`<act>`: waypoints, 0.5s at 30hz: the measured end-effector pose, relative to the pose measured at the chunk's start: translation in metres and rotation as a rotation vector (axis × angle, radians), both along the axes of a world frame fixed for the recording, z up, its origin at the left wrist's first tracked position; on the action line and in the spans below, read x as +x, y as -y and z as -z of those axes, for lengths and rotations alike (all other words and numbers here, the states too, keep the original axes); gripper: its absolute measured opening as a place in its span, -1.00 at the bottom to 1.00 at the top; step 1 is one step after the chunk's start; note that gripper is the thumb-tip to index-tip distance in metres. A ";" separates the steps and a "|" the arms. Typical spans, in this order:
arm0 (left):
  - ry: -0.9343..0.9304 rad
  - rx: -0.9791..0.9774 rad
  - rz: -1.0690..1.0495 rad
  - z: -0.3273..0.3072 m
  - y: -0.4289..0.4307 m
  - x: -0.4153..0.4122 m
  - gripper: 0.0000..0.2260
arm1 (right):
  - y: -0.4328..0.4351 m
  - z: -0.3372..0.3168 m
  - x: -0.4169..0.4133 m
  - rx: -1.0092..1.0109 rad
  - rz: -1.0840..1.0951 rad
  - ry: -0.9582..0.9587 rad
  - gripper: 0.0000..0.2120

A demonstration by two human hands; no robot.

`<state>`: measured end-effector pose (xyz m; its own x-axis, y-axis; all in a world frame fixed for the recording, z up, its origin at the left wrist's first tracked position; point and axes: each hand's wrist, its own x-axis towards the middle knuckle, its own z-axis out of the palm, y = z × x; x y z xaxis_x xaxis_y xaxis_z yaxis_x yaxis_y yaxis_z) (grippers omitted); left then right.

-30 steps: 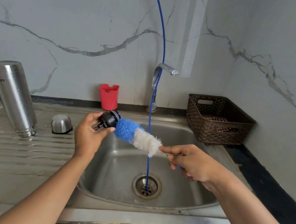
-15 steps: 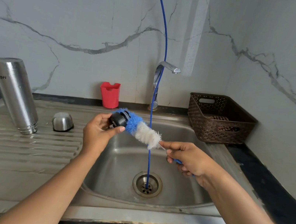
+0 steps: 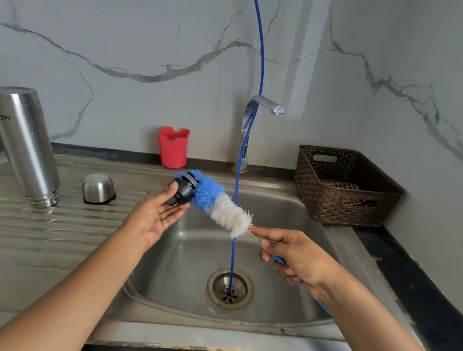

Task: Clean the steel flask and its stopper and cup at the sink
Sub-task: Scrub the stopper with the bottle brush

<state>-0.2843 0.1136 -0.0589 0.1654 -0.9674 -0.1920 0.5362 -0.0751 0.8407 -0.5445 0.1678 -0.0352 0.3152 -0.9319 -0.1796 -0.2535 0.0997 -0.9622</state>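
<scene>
Blue bristles at the tip of the bottle brush [image 3: 209, 195] press against the black stopper [image 3: 181, 194], which is held above the left rim of the sink basin [image 3: 180, 261]. The left grip [image 3: 157, 215] only pinches it between thumb and fingertips, with the palm turned up and the fingers nearly straight. The right grip [image 3: 299, 259] is clamped round the brush's thin handle, just behind the white bristles. The steel flask [image 3: 24, 142] stands mouth-down on the ribbed surface [image 3: 2, 233] well to the left. The cup [image 3: 98, 188] is upturned near it, between the flask and the basin. The weak point looks to be that light pinch. The stopper seems wet, and a firm push or twist from the brush could lever it off the fingertips, dropping it into the basin or onto the drain [image 3: 230, 289]. A thin blue hose [image 3: 260, 58] hangs from above into the drain and crosses right by the bristles. A wide scrubbing stroke could snag it and spoil the aim. A swinging left forearm might also clip the cup.
</scene>
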 end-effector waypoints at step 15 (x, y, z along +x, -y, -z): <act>-0.269 0.004 0.108 -0.011 -0.006 0.008 -0.40 | 0.002 0.002 -0.002 -0.090 -0.059 0.060 -0.66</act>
